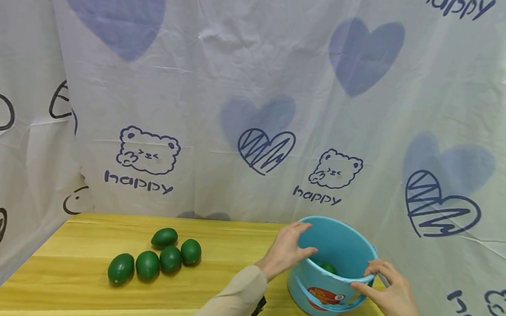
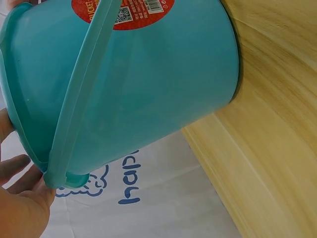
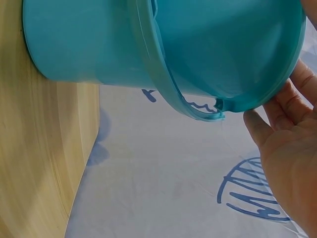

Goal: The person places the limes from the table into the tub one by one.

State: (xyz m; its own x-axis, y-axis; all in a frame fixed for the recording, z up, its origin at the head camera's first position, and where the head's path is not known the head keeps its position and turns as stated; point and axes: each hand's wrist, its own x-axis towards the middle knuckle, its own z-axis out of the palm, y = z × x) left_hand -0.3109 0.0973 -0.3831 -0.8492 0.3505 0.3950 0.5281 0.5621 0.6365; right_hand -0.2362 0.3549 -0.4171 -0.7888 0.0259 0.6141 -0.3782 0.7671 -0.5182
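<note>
A light blue plastic bucket (image 1: pixel 323 288) with a red label stands on the table at the right, its handle hanging down the front. My left hand (image 1: pixel 287 249) holds the left side of its rim, near the handle joint in the left wrist view. My right hand (image 1: pixel 390 292) grips the rim on the right, thumb toward the front and fingers at the edge. Inside the bucket, part of a green fruit (image 1: pixel 328 267) shows; the rest of the bottom is hidden. Several smooth dark green, avocado-like fruits (image 1: pixel 148 266) lie grouped on the left of the table.
The yellow wood-grain table (image 1: pixel 229 258) runs back to a pale curtain (image 1: pixel 214 78) printed with hearts, bears and writing. The curtain also hangs along the left and right sides, close to the bucket on the right.
</note>
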